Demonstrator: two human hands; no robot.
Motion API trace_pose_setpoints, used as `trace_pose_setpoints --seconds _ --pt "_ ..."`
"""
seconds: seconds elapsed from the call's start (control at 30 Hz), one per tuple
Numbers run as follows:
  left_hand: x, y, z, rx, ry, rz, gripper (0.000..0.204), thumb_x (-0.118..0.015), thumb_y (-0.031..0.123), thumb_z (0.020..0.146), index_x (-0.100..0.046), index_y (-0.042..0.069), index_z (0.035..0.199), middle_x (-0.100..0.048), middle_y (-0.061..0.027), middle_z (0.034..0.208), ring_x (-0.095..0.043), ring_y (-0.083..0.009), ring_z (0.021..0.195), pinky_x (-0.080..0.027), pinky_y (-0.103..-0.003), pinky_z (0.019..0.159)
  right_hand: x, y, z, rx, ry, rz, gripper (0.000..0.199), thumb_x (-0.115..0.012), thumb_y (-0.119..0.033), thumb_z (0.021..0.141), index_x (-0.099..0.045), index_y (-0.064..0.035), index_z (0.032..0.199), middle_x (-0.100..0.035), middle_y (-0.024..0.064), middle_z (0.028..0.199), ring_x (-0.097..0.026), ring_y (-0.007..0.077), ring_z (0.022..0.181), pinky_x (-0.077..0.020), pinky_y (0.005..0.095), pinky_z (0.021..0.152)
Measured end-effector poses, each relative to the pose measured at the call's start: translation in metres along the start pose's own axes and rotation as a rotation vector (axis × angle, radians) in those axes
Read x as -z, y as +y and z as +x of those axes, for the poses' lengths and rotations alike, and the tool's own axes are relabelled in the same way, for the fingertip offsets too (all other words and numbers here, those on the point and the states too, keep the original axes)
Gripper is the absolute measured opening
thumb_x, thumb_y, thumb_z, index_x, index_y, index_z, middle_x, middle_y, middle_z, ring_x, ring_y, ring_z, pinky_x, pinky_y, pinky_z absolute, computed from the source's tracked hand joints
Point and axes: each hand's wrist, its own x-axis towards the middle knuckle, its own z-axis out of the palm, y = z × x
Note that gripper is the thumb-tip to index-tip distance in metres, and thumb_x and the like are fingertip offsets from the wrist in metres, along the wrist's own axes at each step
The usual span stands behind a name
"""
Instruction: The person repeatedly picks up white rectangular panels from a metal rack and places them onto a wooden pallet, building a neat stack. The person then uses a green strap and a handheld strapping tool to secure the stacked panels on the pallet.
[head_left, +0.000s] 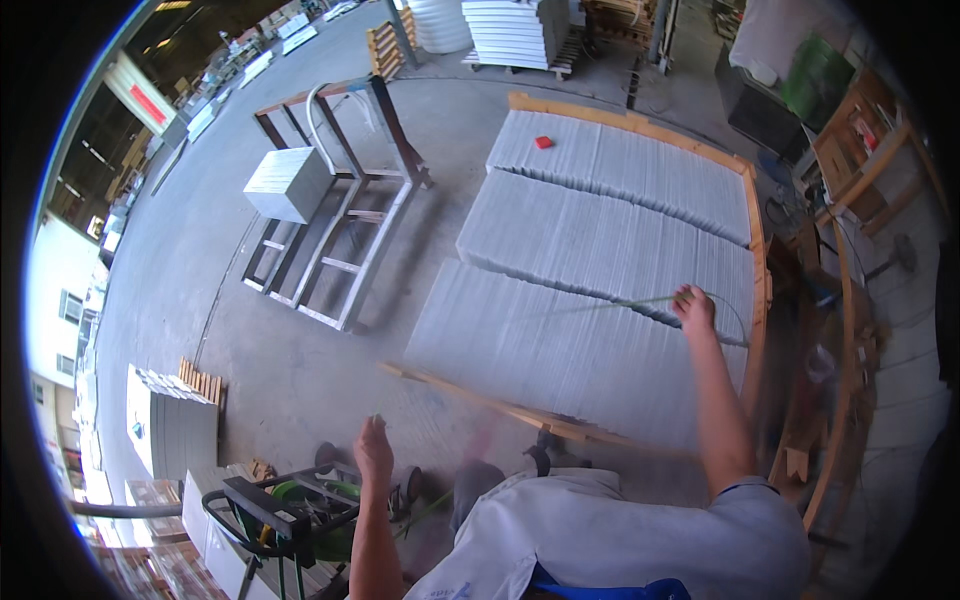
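My right hand (694,310) is closed on a thin green strap (650,301) above the stacked slabs. One part of the strap stretches left over the slabs, and another curves off to the right past my hand. The grey-white slabs (600,225) stand packed on edge in three long rows inside a wooden frame. Away from the slabs, at the lower left, my left hand (373,452) is raised with its fingers pinched together. Whatever it holds, if anything, is too small to make out. A red block-like thing (544,142) lies on the far row.
A metal rack (350,240) with a pale block (288,184) stands left of the slabs. By my left forearm is a green and black wheeled machine (300,505). Wooden beams (835,370) line the right side. More slabs are stacked on a pallet (515,35) at the back.
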Motion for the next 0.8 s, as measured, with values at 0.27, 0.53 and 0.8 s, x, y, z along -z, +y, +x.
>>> trace_pose_setpoints --seconds 0.27,0.53,0.8 --pt "0.022 -0.107 0.012 0.034 0.064 -0.068 0.019 -0.041 -0.001 0.079 -0.057 0.001 0.09 -0.058 -0.0145 0.091 -0.057 -0.0317 0.082 -0.045 -0.038 0.074 -0.191 0.082 -0.051 -0.03 -0.321 -0.124 0.02 -0.048 -0.017 0.084 -0.06 -0.0006 0.082 -0.064 0.0098 0.077 -0.061 0.018 0.06 -0.0518 0.0298 0.054" --pt "0.036 -0.176 0.08 0.397 0.081 -0.26 0.033 -0.043 0.034 0.087 -0.059 0.006 0.092 -0.039 -0.0014 0.048 -0.038 -0.0109 0.039 -0.029 -0.026 0.036 -0.241 0.17 -0.057 -0.181 -0.033 -0.033 0.026 -0.034 -0.013 0.089 -0.051 0.004 0.081 -0.063 0.0174 0.069 -0.06 0.0235 0.05 -0.0495 0.0332 0.039" --pt "0.009 -0.23 0.188 0.322 -0.087 -0.304 0.032 -0.043 0.034 0.088 -0.058 0.005 0.092 -0.039 -0.0005 0.048 -0.034 -0.0103 0.037 -0.026 -0.027 0.033 -0.261 0.224 -0.074 -0.08 -0.174 -0.326 0.025 -0.039 -0.013 0.088 -0.055 0.0066 0.086 -0.064 0.0185 0.078 -0.063 0.0259 0.061 -0.0529 0.0357 0.049"
